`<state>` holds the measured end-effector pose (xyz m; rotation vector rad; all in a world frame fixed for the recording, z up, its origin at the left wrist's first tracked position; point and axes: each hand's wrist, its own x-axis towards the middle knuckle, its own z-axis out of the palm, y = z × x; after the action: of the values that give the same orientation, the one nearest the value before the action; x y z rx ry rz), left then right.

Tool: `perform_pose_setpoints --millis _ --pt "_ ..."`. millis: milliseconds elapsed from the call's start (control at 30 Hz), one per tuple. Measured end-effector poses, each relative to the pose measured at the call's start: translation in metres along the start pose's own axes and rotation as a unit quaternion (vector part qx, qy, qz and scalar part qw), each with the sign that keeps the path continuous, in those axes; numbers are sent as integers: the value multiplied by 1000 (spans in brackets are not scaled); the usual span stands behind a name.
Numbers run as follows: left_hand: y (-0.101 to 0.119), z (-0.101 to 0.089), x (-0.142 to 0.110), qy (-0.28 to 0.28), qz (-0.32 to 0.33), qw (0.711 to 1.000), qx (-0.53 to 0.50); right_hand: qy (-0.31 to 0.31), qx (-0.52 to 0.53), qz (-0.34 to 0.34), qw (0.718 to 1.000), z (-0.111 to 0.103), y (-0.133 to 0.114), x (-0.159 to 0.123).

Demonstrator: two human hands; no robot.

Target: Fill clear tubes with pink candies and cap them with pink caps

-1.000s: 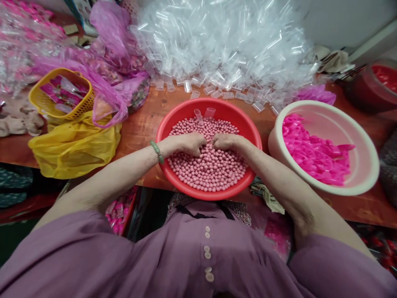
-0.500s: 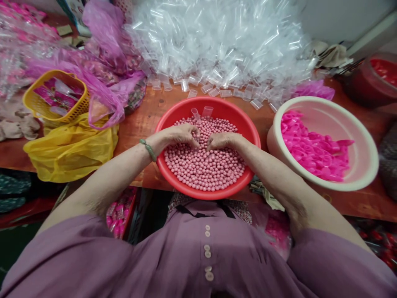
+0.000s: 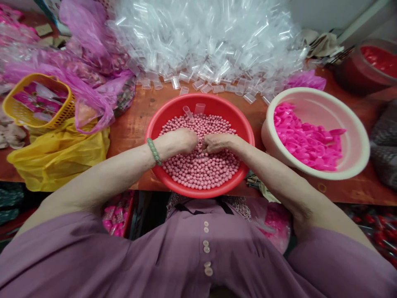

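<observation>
The left hand [image 3: 183,141] is set among pink beads [image 3: 201,178] in the red basin [image 3: 198,193], its grip hidden; whether anything is pinched cannot be told. Beyond it, two clear tubes [image 3: 187,111] are seen, the left one slanted from far left to near right. The right hand [image 3: 217,142] is curled opposite, farther from the tubes, its hold likewise unclear.

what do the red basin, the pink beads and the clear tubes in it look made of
Red basin: probably smooth moulded plastic, from its even colour, rounded rim and soft sheen.
Pink beads: likely plastic with a pearly finish, many catching a small highlight, though glass is possible.
Clear tubes: seemingly thin plastic, glossy, with red showing through.
</observation>
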<state>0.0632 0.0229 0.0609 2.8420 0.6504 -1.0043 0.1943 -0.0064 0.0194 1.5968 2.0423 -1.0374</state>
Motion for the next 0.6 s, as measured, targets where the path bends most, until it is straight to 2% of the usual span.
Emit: perform_pose_setpoints --millis 100,233,333,467,533,600 --pt "3 2 12 6 2 1000 -5 17 -7 -3 1000 1 -3 -5" --pt "-5 7 24 -20 -3 1000 11 60 -14 -17 998 4 -1 -17" --pt "-14 16 26 15 37 999 -17 155 -38 -29 987 8 7 -33" --pt "-25 38 29 80 101 984 -122 300 -16 -42 953 15 21 -63" --pt "-29 46 34 100 105 969 -201 356 33 -63 932 20 27 -80" --pt "-30 50 39 91 110 943 -300 415 78 -76 903 25 36 -98"
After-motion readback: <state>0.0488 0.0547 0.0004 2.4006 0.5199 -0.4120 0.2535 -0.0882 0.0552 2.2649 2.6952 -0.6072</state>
